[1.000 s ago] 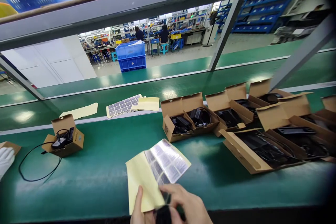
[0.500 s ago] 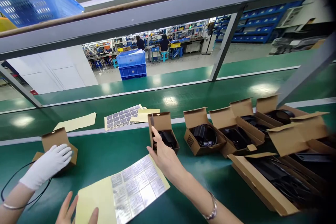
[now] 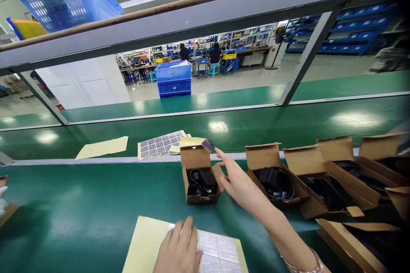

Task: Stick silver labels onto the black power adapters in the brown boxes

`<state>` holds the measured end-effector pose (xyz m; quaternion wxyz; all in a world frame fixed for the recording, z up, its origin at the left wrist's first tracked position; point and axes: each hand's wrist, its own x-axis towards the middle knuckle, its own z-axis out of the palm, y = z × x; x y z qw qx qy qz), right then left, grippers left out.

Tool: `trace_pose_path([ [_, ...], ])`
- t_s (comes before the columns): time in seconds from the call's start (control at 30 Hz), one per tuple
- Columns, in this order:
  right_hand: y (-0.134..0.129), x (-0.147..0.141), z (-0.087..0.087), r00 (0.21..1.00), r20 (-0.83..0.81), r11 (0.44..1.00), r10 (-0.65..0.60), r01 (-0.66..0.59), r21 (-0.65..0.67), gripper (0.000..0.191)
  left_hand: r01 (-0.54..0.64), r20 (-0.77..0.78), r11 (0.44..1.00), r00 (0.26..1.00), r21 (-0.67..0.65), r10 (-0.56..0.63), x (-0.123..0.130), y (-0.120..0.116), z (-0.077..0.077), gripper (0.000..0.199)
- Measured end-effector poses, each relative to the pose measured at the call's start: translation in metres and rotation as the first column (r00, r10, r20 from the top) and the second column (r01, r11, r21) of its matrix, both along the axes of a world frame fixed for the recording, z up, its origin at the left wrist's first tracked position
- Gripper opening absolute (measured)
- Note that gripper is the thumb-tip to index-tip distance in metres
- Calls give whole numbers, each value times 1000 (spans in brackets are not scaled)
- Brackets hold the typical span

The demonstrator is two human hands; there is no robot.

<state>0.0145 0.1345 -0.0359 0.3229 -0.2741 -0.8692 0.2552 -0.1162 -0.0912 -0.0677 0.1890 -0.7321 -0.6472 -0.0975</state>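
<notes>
A label (image 3: 208, 145) clings to the index fingertip of my right hand (image 3: 238, 179), whose fingers are apart beside an open cardboard box (image 3: 194, 158). Inside that box lies a black adapter with its cable (image 3: 203, 181). The label is near the top edge of the box's raised lid. My left hand (image 3: 179, 247) rests over the sheet of silvery labels (image 3: 221, 249), near its yellow backing (image 3: 145, 239), with its fingers lying close to the paper and nothing gripped.
More open boxes (image 3: 264, 153) with black devices stand at the right. Label sheets (image 3: 160, 144) and a yellow paper (image 3: 102, 148) lie farther back. A co-worker's gloved hand (image 3: 2, 204) shows at the left edge. A metal frame with a blue basket (image 3: 64, 0) crosses above.
My right hand has risen with a label to the box lid. My left hand has moved from the backing's lower edge onto the label sheet. The view has shifted, leaving the gloved hand at the edge.
</notes>
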Motion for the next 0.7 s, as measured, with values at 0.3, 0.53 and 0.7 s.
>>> trace_pose_path([
  [0.3, 3, 10, -22, 993, -107, 998, -43, 47, 34, 72, 156, 138, 905, 984, -397, -109, -20, 166, 87, 10],
  [0.53, -10, 0, 29, 944, -322, 998, -63, 53, -40, 82, 174, 561, 971, 826, -161, -55, -57, 135, 105, 20],
  [0.7, -19, -37, 71, 917, -298, 910, 266, -341, -236, 85, 261, 999, 965, -35, 4, 5, -70, 93, 100, 33],
])
